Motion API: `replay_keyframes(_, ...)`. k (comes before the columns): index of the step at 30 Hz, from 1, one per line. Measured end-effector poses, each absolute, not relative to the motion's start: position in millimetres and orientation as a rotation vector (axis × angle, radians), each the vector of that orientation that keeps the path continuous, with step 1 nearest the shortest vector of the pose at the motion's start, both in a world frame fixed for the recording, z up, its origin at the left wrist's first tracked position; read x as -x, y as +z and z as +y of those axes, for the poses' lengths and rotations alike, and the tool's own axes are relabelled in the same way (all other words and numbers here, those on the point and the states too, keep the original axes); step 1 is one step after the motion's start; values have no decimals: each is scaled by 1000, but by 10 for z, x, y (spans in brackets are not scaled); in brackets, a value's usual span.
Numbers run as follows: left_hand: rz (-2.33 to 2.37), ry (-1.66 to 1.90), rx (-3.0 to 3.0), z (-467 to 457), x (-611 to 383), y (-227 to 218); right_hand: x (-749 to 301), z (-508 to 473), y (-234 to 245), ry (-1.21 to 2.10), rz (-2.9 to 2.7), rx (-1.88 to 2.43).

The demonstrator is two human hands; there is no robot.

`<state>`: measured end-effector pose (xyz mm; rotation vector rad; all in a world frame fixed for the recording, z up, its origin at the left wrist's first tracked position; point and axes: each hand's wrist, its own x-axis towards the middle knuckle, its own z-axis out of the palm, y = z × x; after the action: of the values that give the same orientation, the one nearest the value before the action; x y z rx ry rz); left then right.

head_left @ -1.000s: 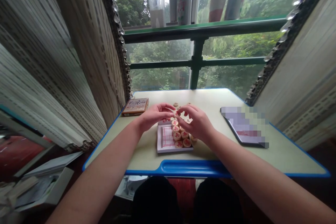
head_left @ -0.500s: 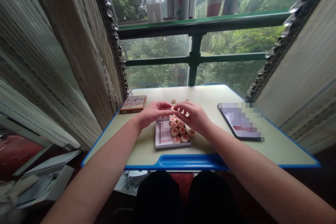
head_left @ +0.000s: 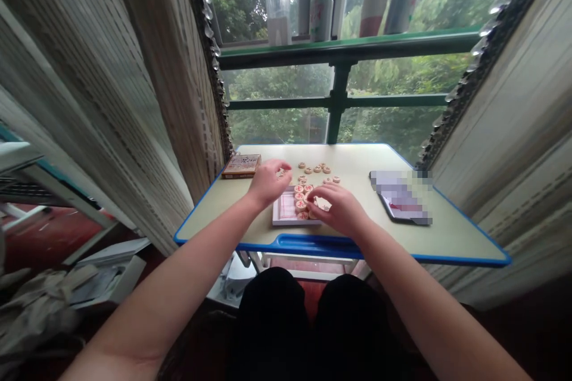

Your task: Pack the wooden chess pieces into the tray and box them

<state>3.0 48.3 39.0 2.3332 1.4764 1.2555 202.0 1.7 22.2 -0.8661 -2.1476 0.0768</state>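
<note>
A shallow white box [head_left: 276,212] holds round wooden Chinese chess pieces [head_left: 299,196] with red characters, stacked in rows on its right side. At the box's right part is my right hand [head_left: 336,206], its thumb and fingertips closed around a piece [head_left: 307,197] over the rows. My left hand [head_left: 269,182] hovers beyond the box's left corner, fingers curved and apart, with nothing visibly gripped. Loose pieces show in the gap by its thumb. More loose pieces [head_left: 319,168] lie scattered on the table behind the box.
The pale table [head_left: 241,220] has a blue edge and a blue front groove [head_left: 313,245]. A brown flat box [head_left: 241,165] lies at the back left, a tablet [head_left: 400,197] at the right. Cans [head_left: 322,15] and cups stand on the window ledge; curtains hang on both sides.
My hands, close together above the box before, have parted: the left went back and left, the right came down to the pieces in the box. The camera view has shifted, showing more loose pieces.
</note>
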Motion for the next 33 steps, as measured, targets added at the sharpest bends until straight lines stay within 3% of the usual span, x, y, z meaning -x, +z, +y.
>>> replay_keyframes(3, 1617, 1429, -2282, 430, 69, 222, -2015, 38, 181, 82, -2082, 930)
replay_keyframes(10, 1724, 1273, -2193, 401, 108, 27, -2014, 36, 172, 151, -1944, 1114)
replay_keyframes(17, 1801, 1271, -1848, 478, 145, 3, -1835, -59, 348, 505, -1650, 886)
replay_keyframes(33, 1822, 1058, -1962, 470, 152, -20, -1896, -145, 101, 348, -1897, 1026)
